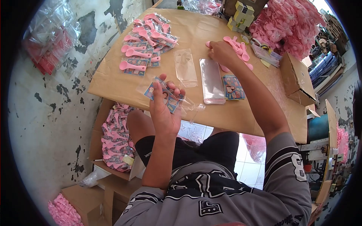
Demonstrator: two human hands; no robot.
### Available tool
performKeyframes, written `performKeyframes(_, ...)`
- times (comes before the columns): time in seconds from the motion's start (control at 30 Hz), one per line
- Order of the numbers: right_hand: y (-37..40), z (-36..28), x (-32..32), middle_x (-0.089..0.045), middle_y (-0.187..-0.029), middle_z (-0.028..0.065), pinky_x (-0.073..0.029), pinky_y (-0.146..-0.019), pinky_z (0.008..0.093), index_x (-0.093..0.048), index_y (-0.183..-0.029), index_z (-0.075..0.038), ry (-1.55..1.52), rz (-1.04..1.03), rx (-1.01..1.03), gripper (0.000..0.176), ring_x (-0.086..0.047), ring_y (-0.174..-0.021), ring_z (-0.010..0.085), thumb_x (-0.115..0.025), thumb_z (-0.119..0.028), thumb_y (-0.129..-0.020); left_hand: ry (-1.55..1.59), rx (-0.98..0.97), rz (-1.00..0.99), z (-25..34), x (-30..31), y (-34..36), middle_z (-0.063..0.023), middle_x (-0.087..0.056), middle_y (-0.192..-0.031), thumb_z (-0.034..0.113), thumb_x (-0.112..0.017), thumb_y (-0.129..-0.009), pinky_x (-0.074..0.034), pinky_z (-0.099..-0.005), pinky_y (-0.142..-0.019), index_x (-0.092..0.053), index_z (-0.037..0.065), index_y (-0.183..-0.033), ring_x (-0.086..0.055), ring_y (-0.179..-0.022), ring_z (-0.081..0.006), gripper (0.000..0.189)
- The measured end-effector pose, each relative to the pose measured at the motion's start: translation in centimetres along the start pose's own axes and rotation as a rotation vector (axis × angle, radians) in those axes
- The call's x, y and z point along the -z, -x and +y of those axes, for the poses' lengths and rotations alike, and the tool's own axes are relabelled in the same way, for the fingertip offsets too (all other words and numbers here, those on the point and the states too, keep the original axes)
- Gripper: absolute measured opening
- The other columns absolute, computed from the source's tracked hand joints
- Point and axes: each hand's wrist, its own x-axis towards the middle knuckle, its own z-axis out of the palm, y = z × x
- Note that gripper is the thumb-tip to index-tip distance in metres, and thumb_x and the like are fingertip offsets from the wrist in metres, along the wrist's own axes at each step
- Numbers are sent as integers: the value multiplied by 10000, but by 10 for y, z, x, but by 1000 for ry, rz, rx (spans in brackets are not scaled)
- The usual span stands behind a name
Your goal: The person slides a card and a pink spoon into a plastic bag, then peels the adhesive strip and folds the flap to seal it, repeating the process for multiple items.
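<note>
My left hand [166,107] is raised over the table's front edge, its thumb and fingers pinching a blue printed card [173,102] in a clear plastic bag. My right hand [221,53] reaches across the table with its fingers closed round a pink spoon [207,44], whose end shows at the fingertips. Beside it lie several loose pink spoons [238,47]. Nearer me are a stack of clear plastic bags [213,81], a pile of blue cards [233,87] and some loose clear bags [185,67].
Bagged pink spoons with cards [141,45] are heaped on the table's left. A large bundle of pink spoons [288,26] stands back right, near an open cardboard box [298,79]. Below the table, another box [98,130] holds bagged spoons. A peeling wall [49,124] is at left.
</note>
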Motion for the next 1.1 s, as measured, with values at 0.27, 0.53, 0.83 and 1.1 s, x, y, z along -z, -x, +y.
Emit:
performKeyframes(0.27,0,29,13,-743,-1049,159,-544,-836,458,-721,-1109,-40,0,41,204,249,-706,-982,352,-655,-46,-869,-93,-27,3,-4,2,-3,-55,-615,-973,364,-606,-1082,-547,-375,-917,-546,39,-1359,-611,-868,-150,432)
performKeyframes(0.53,109,-12,105,-710,-995,68,-528,-787,305,-713,-1149,-7,-631,382,-41,195,-672,-894,141,-706,-97,-977,-66,-139,69,-12,8,-22,-60,-622,-1002,364,-606,-1081,-536,-393,-973,-549,43,-1350,-607,-899,-163,422)
performKeyframes(0.83,226,-79,48,-717,-915,57,-569,-726,269,-695,-1055,11,-1448,439,-542,135,-679,-791,115,-734,-93,-978,-23,-274,13,-20,-1,-37,-102,-619,-1103,400,-583,-1081,-502,-464,-1122,-513,46,-1372,-631,-1018,-208,464)
performKeyframes(1.1,220,-131,30,-746,-1082,150,-610,-831,291,-645,-1155,53,-1781,203,-505,183,-751,-989,194,-686,-45,-1007,-68,-154,-3,-41,-13,-13,-88,-623,-1103,456,-552,-1083,-522,-476,-1112,-460,73,-1408,-644,-1014,-192,510)
